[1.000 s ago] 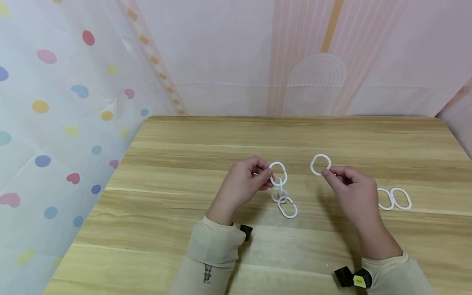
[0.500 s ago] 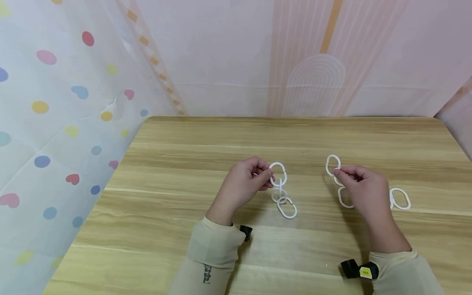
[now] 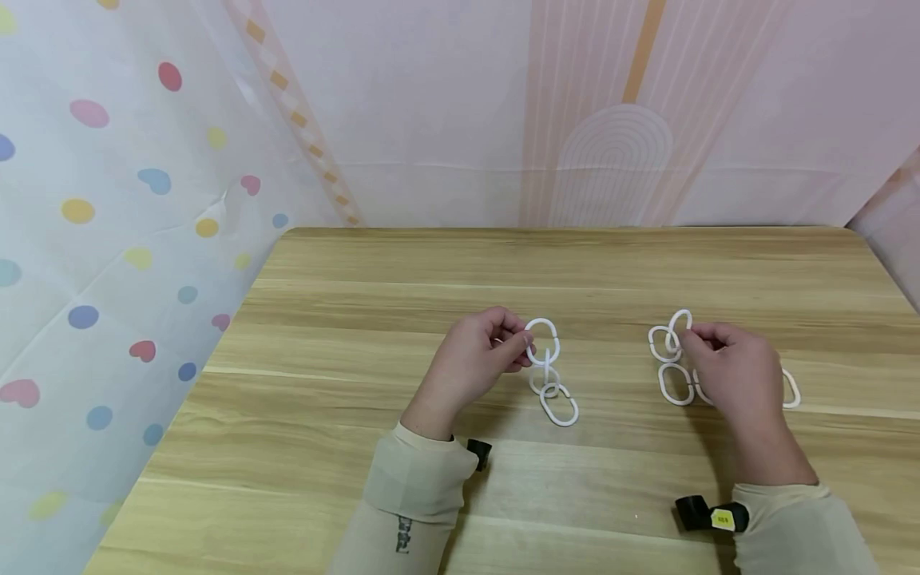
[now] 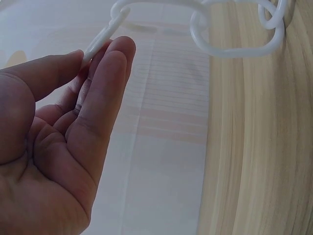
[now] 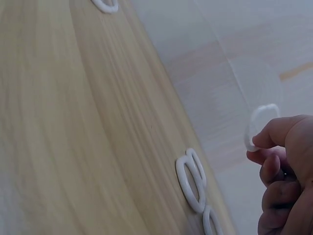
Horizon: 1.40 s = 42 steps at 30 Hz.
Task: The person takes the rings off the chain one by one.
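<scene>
Near the middle of the table, my left hand (image 3: pixel 480 351) pinches the top oval of a white plastic chain link (image 3: pixel 541 321) between thumb and fingers. Further white links hang joined below it, down to a lowest link (image 3: pixel 564 424). My right hand (image 3: pixel 740 367), to the right, pinches a single white link (image 5: pixel 251 128) by its edge. In the right wrist view this link is apart from the loose links (image 5: pixel 181 182) on the table. From the head view it overlaps one of them, and the right hand hides part of the group.
Several white links (image 3: pixel 660 386) lie close together on the wooden table (image 3: pixel 345 447), around and under my right hand. One link (image 3: pixel 797 389) shows past the hand's right side. A patterned cloth (image 3: pixel 431 104) rises behind the table's far edge.
My right hand has moved to the right with its link, which has tilted. Links on the table that the hand covered now show at its left. The left hand has stayed put.
</scene>
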Each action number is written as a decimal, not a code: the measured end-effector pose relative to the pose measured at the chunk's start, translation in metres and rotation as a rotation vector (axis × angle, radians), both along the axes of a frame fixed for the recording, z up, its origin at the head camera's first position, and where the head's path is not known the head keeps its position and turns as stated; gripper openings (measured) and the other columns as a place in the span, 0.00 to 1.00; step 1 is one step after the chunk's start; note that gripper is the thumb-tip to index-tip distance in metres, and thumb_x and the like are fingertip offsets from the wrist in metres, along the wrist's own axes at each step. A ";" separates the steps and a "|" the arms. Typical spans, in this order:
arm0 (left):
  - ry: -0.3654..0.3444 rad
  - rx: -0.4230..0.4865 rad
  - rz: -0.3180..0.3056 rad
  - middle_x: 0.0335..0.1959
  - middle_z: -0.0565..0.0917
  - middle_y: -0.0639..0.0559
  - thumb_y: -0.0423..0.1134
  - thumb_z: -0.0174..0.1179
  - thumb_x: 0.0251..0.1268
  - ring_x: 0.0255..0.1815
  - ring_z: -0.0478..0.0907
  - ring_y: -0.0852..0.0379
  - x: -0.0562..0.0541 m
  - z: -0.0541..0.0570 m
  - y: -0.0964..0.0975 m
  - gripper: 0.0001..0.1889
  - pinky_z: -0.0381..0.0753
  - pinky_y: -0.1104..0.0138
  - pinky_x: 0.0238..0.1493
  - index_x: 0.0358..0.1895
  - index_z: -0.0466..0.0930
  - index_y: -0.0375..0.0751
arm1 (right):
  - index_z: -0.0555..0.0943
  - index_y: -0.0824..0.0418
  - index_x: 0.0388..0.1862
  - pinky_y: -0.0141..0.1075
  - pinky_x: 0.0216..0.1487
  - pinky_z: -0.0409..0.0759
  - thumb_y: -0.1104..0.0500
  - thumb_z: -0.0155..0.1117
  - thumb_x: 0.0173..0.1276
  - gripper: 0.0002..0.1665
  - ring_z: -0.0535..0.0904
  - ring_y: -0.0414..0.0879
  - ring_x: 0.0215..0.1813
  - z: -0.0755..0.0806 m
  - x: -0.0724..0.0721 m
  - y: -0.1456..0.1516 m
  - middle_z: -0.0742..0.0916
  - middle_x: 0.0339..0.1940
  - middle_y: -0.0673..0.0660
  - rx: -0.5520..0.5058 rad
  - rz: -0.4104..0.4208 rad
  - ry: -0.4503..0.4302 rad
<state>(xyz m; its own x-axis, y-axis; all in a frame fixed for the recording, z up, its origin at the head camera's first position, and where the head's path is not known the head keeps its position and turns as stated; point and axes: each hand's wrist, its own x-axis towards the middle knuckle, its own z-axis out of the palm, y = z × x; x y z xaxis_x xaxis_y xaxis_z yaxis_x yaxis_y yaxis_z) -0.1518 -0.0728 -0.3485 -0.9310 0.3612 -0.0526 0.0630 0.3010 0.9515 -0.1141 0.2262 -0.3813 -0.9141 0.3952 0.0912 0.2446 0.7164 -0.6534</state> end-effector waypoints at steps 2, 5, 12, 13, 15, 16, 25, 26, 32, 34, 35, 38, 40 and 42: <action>-0.001 0.003 -0.001 0.33 0.86 0.45 0.31 0.61 0.71 0.32 0.85 0.56 0.000 0.000 0.000 0.03 0.86 0.67 0.38 0.41 0.81 0.34 | 0.87 0.63 0.47 0.36 0.30 0.70 0.48 0.58 0.73 0.22 0.79 0.45 0.34 0.000 0.000 0.003 0.88 0.33 0.56 0.043 0.006 -0.049; -0.004 0.002 -0.004 0.33 0.86 0.45 0.31 0.61 0.71 0.32 0.85 0.56 0.001 0.001 0.000 0.03 0.86 0.67 0.38 0.41 0.81 0.34 | 0.86 0.61 0.51 0.42 0.30 0.70 0.46 0.53 0.74 0.24 0.81 0.56 0.39 0.000 0.002 0.009 0.88 0.37 0.59 0.102 0.014 -0.104; -0.005 -0.028 -0.012 0.34 0.86 0.47 0.32 0.61 0.72 0.32 0.85 0.57 0.001 0.003 0.001 0.04 0.86 0.68 0.38 0.41 0.81 0.35 | 0.86 0.62 0.51 0.46 0.26 0.70 0.49 0.55 0.73 0.22 0.82 0.66 0.43 -0.002 0.004 0.020 0.88 0.43 0.65 0.175 0.010 -0.122; -0.005 -0.033 -0.012 0.34 0.86 0.47 0.33 0.61 0.72 0.32 0.85 0.57 0.001 0.003 0.001 0.04 0.86 0.68 0.38 0.41 0.81 0.35 | 0.86 0.62 0.51 0.46 0.26 0.70 0.49 0.55 0.73 0.22 0.82 0.66 0.43 -0.002 0.004 0.021 0.88 0.44 0.65 0.176 0.009 -0.127; -0.003 -0.040 -0.014 0.34 0.86 0.47 0.33 0.61 0.72 0.32 0.85 0.57 0.002 0.003 0.001 0.04 0.86 0.68 0.38 0.41 0.81 0.35 | 0.87 0.61 0.50 0.46 0.26 0.70 0.48 0.56 0.73 0.21 0.82 0.67 0.44 -0.003 0.004 0.023 0.88 0.45 0.66 0.171 0.005 -0.136; -0.003 -0.041 -0.015 0.34 0.86 0.48 0.33 0.61 0.72 0.33 0.85 0.57 0.002 0.003 0.001 0.04 0.86 0.68 0.38 0.41 0.81 0.35 | 0.87 0.61 0.50 0.47 0.26 0.70 0.48 0.56 0.73 0.22 0.82 0.67 0.44 -0.003 0.004 0.025 0.88 0.46 0.66 0.168 0.002 -0.143; -0.006 -0.067 -0.027 0.33 0.86 0.48 0.33 0.61 0.72 0.33 0.85 0.58 0.003 0.004 0.000 0.04 0.86 0.68 0.38 0.40 0.81 0.36 | 0.84 0.62 0.55 0.48 0.28 0.70 0.44 0.56 0.75 0.25 0.79 0.70 0.48 -0.005 0.005 0.034 0.85 0.53 0.69 0.147 0.000 -0.229; -0.007 -0.068 -0.027 0.33 0.86 0.49 0.33 0.61 0.72 0.33 0.85 0.58 0.003 0.004 0.000 0.04 0.86 0.68 0.38 0.40 0.81 0.36 | 0.84 0.62 0.55 0.48 0.29 0.70 0.44 0.56 0.75 0.25 0.79 0.70 0.48 -0.005 0.005 0.035 0.85 0.53 0.69 0.144 -0.002 -0.237; -0.007 -0.068 -0.029 0.33 0.86 0.49 0.33 0.61 0.72 0.32 0.84 0.58 0.003 0.004 0.000 0.04 0.86 0.68 0.37 0.40 0.81 0.36 | 0.84 0.60 0.55 0.46 0.27 0.69 0.44 0.56 0.75 0.24 0.80 0.66 0.45 -0.007 0.004 0.035 0.86 0.52 0.68 0.142 -0.014 -0.272; -0.004 -0.076 -0.032 0.33 0.86 0.49 0.34 0.61 0.72 0.32 0.84 0.58 0.003 0.004 -0.001 0.04 0.86 0.68 0.37 0.40 0.81 0.36 | 0.85 0.60 0.54 0.46 0.27 0.69 0.44 0.56 0.75 0.24 0.80 0.64 0.42 -0.007 0.003 0.035 0.86 0.51 0.67 0.143 -0.018 -0.278; -0.003 -0.079 -0.035 0.33 0.86 0.49 0.34 0.61 0.72 0.32 0.84 0.57 0.003 0.004 -0.001 0.04 0.86 0.68 0.37 0.40 0.81 0.36 | 0.85 0.60 0.54 0.46 0.26 0.69 0.45 0.56 0.75 0.24 0.80 0.64 0.41 -0.008 0.003 0.036 0.86 0.50 0.67 0.142 -0.019 -0.281; -0.004 -0.091 -0.041 0.32 0.86 0.49 0.34 0.61 0.72 0.33 0.85 0.54 0.003 0.004 -0.001 0.04 0.85 0.68 0.37 0.40 0.81 0.36 | 0.85 0.60 0.53 0.46 0.26 0.69 0.45 0.57 0.75 0.23 0.80 0.62 0.40 -0.009 0.003 0.036 0.87 0.49 0.66 0.140 -0.023 -0.289; -0.008 -0.094 -0.041 0.32 0.86 0.49 0.34 0.61 0.72 0.34 0.85 0.52 0.003 0.004 -0.001 0.04 0.85 0.68 0.37 0.40 0.81 0.36 | 0.85 0.59 0.53 0.46 0.26 0.69 0.45 0.57 0.74 0.23 0.81 0.62 0.40 -0.010 0.004 0.036 0.87 0.49 0.66 0.139 -0.022 -0.295; -0.012 -0.092 -0.041 0.32 0.86 0.49 0.34 0.61 0.72 0.34 0.85 0.52 0.004 0.004 -0.001 0.04 0.85 0.68 0.37 0.40 0.81 0.36 | 0.85 0.59 0.53 0.46 0.26 0.69 0.44 0.57 0.74 0.23 0.81 0.63 0.41 -0.010 0.004 0.036 0.86 0.50 0.67 0.143 -0.018 -0.303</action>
